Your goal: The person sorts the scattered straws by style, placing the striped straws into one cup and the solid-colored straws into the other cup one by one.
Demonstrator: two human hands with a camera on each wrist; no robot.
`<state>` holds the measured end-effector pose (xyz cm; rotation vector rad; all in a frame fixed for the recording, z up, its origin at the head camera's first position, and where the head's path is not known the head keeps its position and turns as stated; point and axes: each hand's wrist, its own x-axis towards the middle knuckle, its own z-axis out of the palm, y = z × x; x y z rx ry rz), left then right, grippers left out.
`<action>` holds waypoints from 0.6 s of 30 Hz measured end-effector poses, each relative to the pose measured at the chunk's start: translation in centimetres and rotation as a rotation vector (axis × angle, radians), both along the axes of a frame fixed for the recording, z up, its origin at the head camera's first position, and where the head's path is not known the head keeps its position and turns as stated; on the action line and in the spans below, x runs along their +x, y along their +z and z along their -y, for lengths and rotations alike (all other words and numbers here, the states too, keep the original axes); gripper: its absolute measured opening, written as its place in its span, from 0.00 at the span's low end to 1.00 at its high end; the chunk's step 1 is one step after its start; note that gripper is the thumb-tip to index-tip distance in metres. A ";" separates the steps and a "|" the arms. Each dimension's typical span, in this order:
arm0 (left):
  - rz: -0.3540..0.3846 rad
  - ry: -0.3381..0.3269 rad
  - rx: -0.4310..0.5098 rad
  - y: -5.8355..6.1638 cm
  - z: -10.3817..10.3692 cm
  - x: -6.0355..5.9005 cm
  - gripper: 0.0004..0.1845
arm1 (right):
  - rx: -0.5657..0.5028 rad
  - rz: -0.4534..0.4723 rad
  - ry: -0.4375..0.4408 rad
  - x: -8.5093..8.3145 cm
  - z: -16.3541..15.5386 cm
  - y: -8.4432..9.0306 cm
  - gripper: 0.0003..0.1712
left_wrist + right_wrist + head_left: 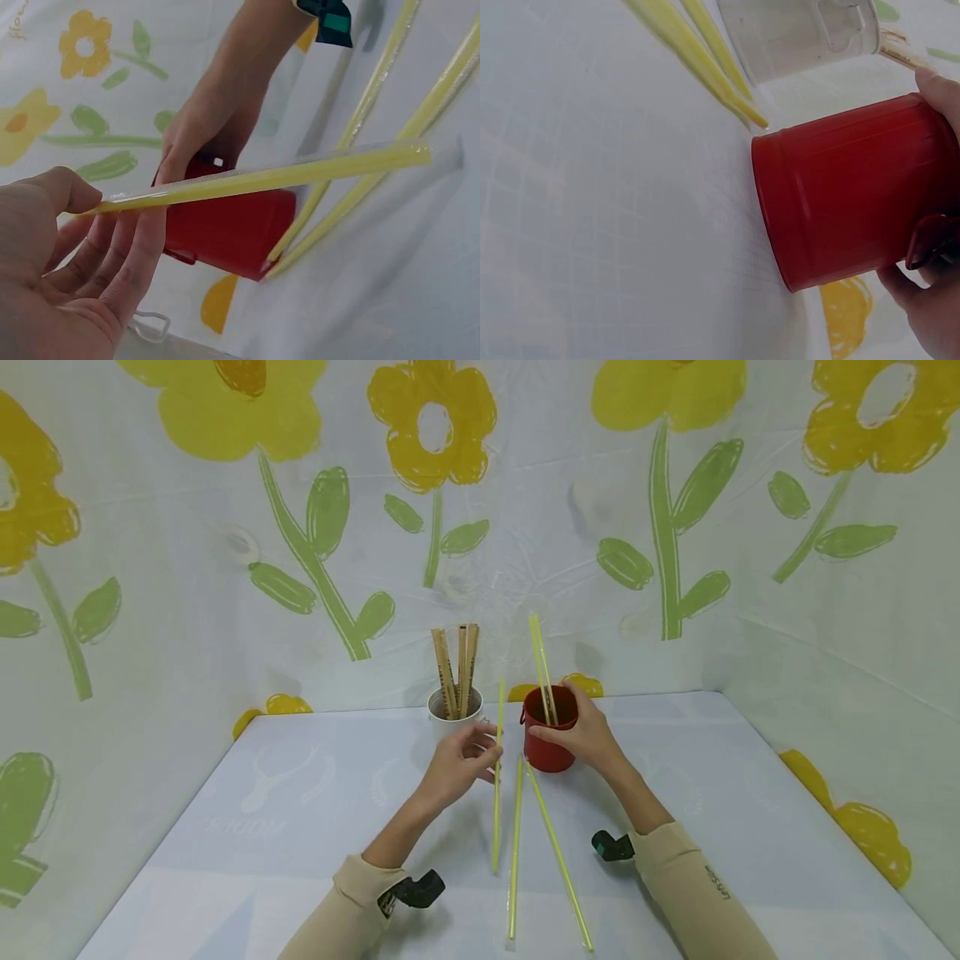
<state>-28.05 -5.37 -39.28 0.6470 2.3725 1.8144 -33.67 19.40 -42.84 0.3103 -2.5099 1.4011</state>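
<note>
1. Straw (497,752) in a clear wrapper is pinched between the thumb and fingers of the left hand (459,766), just in front of the white cup (453,714) of wooden rulers (454,670) near the table's far edge.
2. Right hand (585,732) is wrapped round the red cup (549,742), which stands on the table (300,810) beside the white cup; 2 straws (542,668) already stand in it.
3. 2 more wrapped straws (536,852) lie on the table, running from the red cup's base toward the near edge.
4. Risk is judged mainly at the red cup: a held straw angled against the rim could tip it if the right hand's grasp were loosened.
5. Slipping is also thought possible, since the wrapper looks smooth and the pinch sits near 1 end, leaving a long part unsupported.
6. Standing straws could be knocked out by a careless entry.
</note>
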 end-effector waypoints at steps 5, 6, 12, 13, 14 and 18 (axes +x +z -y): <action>-0.029 0.006 0.043 1.7 0.1 1.0 0.14 | -0.002 -0.003 -0.001 0.0 -0.1 -0.1 0.57; -0.035 0.007 0.051 1.7 0.1 1.0 0.14 | -0.005 -0.005 0.000 0.0 -0.1 -0.1 0.57; -0.048 0.014 0.080 1.9 -0.1 0.8 0.13 | -0.014 -0.015 0.008 0.0 -0.1 -0.1 0.56; -0.052 0.017 0.086 1.9 -0.2 0.8 0.13 | -0.010 -0.017 0.009 0.0 -0.1 -0.1 0.56; -0.059 0.024 0.094 1.9 -0.2 0.7 0.14 | -0.008 -0.017 0.009 0.0 -0.1 -0.1 0.56; -0.084 0.045 0.130 2.1 -0.8 0.4 0.16 | -0.010 -0.015 0.002 0.0 0.0 -0.2 0.57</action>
